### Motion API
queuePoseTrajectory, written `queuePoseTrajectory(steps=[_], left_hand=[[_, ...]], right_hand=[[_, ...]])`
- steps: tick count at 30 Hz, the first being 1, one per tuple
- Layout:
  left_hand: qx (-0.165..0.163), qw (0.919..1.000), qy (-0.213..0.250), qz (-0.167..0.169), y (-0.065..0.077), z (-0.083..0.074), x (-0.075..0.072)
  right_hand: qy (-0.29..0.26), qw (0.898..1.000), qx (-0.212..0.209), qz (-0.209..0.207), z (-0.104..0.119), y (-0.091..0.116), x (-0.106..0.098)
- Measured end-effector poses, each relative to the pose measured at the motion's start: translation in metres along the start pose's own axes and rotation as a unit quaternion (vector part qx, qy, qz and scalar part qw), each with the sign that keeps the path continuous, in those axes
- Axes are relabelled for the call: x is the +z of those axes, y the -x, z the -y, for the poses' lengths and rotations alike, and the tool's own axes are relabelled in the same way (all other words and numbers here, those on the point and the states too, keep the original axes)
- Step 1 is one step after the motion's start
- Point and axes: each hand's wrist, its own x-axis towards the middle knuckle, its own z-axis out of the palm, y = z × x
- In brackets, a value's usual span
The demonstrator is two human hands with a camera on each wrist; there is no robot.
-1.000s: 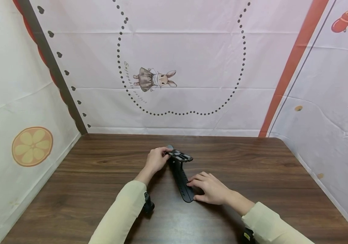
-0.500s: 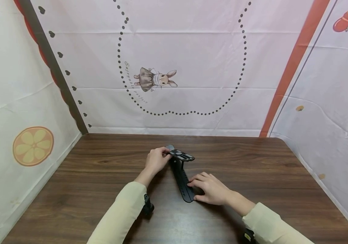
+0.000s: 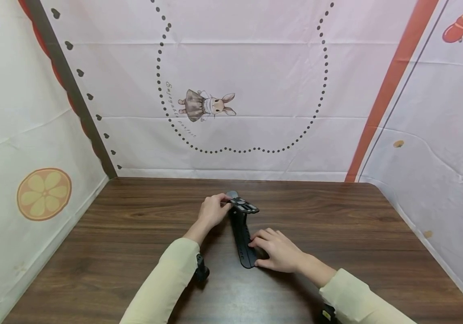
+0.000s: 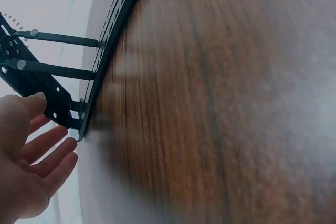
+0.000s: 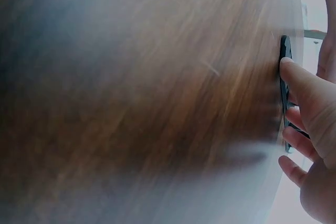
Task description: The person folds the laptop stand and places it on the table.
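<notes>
A black folding stand (image 3: 238,234) lies lengthwise on the table, its long slotted base flat and its upper plate (image 3: 244,206) tilted up on struts. At the far end, my left hand (image 3: 211,210) pinches the plate's left edge. The left wrist view shows that thumb on the plate (image 4: 39,85), other fingers near the hinged end, and two thin struts (image 4: 58,70) joining plate to base. My right hand (image 3: 278,252) holds the base's right edge near its close end. In the right wrist view its thumb presses the base (image 5: 285,48); the plate's underside is hidden from the head view.
The dark wood-grain table (image 3: 134,252) reaches back to a printed white cloth (image 3: 256,112), with more cloth at both sides. Black devices are strapped at the left wrist (image 3: 201,270) and right wrist (image 3: 329,313).
My left hand has moved slightly right, swinging the stand's far end that way. The base now points more straight ahead. My right hand stays on the near end with barely any shift.
</notes>
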Motion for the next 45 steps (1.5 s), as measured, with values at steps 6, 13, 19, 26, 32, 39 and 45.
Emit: queuePoseTrajectory(steps=[6,13,19,26,32,39,45], left_hand=[[0.004,0.9999,0.009,0.014,-0.004,-0.003,0.003],[0.015,0.9988,0.028,0.038,-0.007,-0.007,0.007],[0.027,0.9978,0.029,0.054,-0.010,-0.009,0.009],[0.033,0.9970,0.030,0.063,-0.012,-0.010,0.011],[0.025,0.9972,0.037,0.060,-0.011,-0.012,0.010],[0.019,0.9972,0.042,0.060,-0.009,-0.011,0.009],[0.021,0.9974,0.031,0.061,-0.009,-0.009,0.009]], right_hand=[[0.018,1.000,0.012,-0.001,0.002,-0.001,0.002],[0.038,0.999,0.026,-0.011,0.007,-0.002,0.003],[0.061,0.997,0.030,-0.033,0.011,-0.006,0.004],[0.071,0.996,0.042,-0.034,0.013,-0.008,0.005],[0.065,0.996,0.046,-0.027,0.015,-0.009,0.003],[0.065,0.996,0.048,-0.028,0.015,-0.009,0.003],[0.055,0.997,0.043,-0.023,0.014,-0.009,0.003]])
